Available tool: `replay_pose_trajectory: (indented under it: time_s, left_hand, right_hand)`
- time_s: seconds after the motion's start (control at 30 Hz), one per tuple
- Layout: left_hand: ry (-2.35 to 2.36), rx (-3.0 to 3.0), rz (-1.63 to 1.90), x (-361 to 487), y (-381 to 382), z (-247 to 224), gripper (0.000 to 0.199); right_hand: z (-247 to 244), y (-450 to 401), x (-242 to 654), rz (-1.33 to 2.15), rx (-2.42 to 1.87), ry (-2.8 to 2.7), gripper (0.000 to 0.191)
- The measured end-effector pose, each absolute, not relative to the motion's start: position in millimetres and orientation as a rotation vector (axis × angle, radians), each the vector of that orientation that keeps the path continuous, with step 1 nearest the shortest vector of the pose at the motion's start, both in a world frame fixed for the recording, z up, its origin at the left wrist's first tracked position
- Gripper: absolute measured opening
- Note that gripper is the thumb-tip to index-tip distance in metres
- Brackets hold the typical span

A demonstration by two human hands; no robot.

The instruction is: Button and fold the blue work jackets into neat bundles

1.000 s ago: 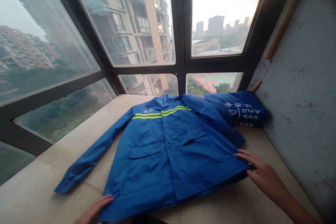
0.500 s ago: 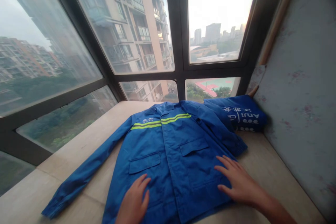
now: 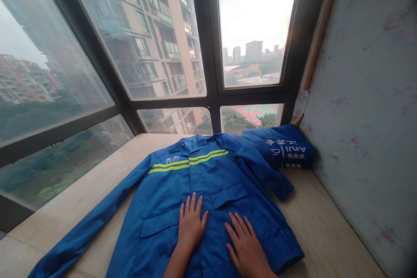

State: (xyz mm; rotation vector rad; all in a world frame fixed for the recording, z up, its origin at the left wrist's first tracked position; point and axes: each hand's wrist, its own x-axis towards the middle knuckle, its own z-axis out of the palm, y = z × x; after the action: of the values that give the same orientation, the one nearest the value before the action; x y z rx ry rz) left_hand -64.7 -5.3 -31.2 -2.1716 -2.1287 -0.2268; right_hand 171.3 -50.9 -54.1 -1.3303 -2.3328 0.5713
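Along the pale sill [image 3: 322, 226] under the windows, we have a blue jacket [image 3: 176, 191] laid out front side up, its collar [image 3: 195, 142] at the far end and its body running toward us. Two bright yellow-green stripes [image 3: 171, 167] cross the chest, with small white writing just above them on the left. Our left hand [image 3: 191, 225] lies palm down at the middle of the jacket, fingers pointing to the far side, beside the inner end of the left pocket flap [image 3: 159, 222]. Our right hand [image 3: 246, 241] lies palm down on the right half, just on the near side of the right pocket flap [image 3: 229, 194], fingers slightly spread. Both hands are released, with no cloth gripped between the fingers; how hard they press, we cannot tell. The left sleeve [image 3: 87, 230] stretches out to the near left across the sill, while the right sleeve [image 3: 260, 167] angles toward us, its cuff [image 3: 282, 187] resting on the sill. At the far right, behind that sleeve, we see a blue bundle [image 3: 283, 143] with white lettering that reads upside down, close to the flowered wall [image 3: 358, 95]. Beyond the dark window frame [image 3: 213, 108] stand tall buildings [image 3: 169, 21]
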Motion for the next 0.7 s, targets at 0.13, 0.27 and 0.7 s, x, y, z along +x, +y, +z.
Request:
replay_pose_trajectory:
  time_s: [0.13,0.27,0.7]
  left_hand:
    - [-2.091,-2.19,-0.226,-78.7,-23.4,-37.0,0.054]
    - [-2.089,-2.196,-0.217,-83.2,-33.3,-36.3,0.054]
    - [-2.135,-2.177,-0.313,-81.9,-36.3,-38.7,0.053]
  right_hand:
    - [-57.5,-63.6,163.2,0.785,-1.263,-2.307,0.064]
    - [-50.0,-50.6,191.6,0.872,-1.224,-2.015,0.049]
    - [-33.8,84.8,380.7,0.157,-1.801,-2.044,0.039]
